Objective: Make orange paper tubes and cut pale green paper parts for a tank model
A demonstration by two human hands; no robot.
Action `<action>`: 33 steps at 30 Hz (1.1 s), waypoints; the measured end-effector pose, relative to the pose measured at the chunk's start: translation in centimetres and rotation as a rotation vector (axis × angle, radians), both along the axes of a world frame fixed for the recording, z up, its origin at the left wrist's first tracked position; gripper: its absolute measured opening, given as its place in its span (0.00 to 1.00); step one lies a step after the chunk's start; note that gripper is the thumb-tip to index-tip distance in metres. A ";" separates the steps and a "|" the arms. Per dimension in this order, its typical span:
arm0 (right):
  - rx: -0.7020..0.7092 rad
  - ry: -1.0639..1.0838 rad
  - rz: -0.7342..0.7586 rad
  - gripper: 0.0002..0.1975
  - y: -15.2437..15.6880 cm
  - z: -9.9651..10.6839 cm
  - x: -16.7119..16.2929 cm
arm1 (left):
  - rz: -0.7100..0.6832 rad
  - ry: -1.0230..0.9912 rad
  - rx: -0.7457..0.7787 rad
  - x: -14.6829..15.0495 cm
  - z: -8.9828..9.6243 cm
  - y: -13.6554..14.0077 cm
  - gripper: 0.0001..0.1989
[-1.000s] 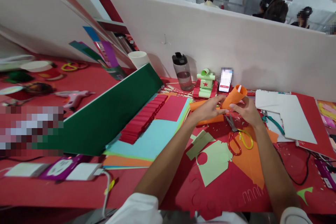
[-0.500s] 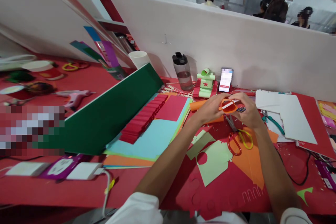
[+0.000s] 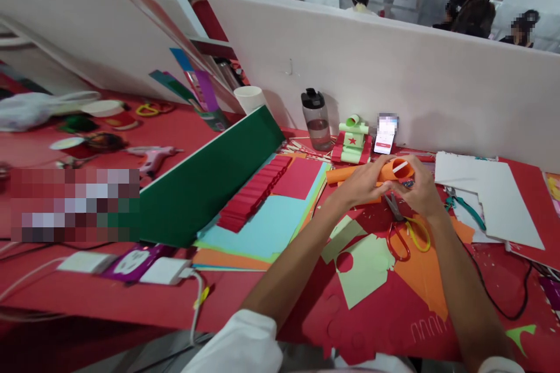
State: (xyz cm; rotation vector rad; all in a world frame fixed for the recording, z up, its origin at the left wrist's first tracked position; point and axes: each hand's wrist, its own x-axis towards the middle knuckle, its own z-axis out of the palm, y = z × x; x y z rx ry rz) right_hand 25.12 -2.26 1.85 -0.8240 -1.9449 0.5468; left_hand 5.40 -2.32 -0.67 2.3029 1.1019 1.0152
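Note:
My left hand (image 3: 365, 182) and my right hand (image 3: 422, 191) close around a rolled orange paper tube (image 3: 388, 171), one at each side. The tube's round open end faces up and to the right, and a narrow white strip (image 3: 401, 166) shows inside it. Behind my left hand lies another orange paper roll (image 3: 340, 175). Just below the hands, scissors (image 3: 396, 215) with one red and one yellow handle rest on the table. Light green paper offcuts (image 3: 365, 268) and an orange paper sheet (image 3: 422, 277) lie beneath my forearms.
At the back stand a water bottle (image 3: 317, 122), a green and red paper model (image 3: 353, 141) and a phone (image 3: 385, 135). Teal pliers (image 3: 468, 211) and white board (image 3: 507, 204) lie right. Left are a pleated red paper piece (image 3: 256, 192), a green board (image 3: 214, 180) and a pink glue gun (image 3: 154, 157).
The tube's open end looks rounder and has turned to the right, with more of its side showing. My view has swung left, so everything sits farther right.

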 end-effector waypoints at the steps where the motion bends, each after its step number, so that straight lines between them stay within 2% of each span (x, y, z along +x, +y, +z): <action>1: -0.038 0.028 -0.003 0.22 0.0 -0.1 -0.2 | 0.018 0.020 -0.008 0.1 0.0 0.0 0.29; 5: -0.240 0.207 -0.018 0.29 -0.1 -1.1 -1.4 | 0.117 0.095 -0.007 0.4 -0.2 0.1 0.32; 9: -0.327 0.322 -0.104 0.22 0.1 -2.1 -2.2 | 0.153 0.139 0.007 0.5 -0.2 0.1 0.33; 13: -0.367 0.358 -0.138 0.19 0.5 -2.2 -1.9 | 0.134 0.171 -0.018 0.4 0.4 -0.2 0.27; 19: -0.410 0.470 -0.121 0.22 0.5 -1.6 -1.6 | 0.143 0.258 -0.014 1.1 0.7 -0.8 0.36; 26: -0.427 0.503 -0.095 0.21 -0.2 -0.6 -1.9 | 0.185 0.311 0.010 1.9 1.6 -1.8 0.36; 30: -0.415 0.479 -0.144 0.13 -1.0 -1.7 -1.5 | 0.146 0.340 -0.001 2.1 1.8 -2.9 0.36; 33: -0.455 0.552 -0.159 0.12 -1.7 -3.5 -1.2 | 0.134 0.352 -0.007 2.2 0.9 -3.9 0.36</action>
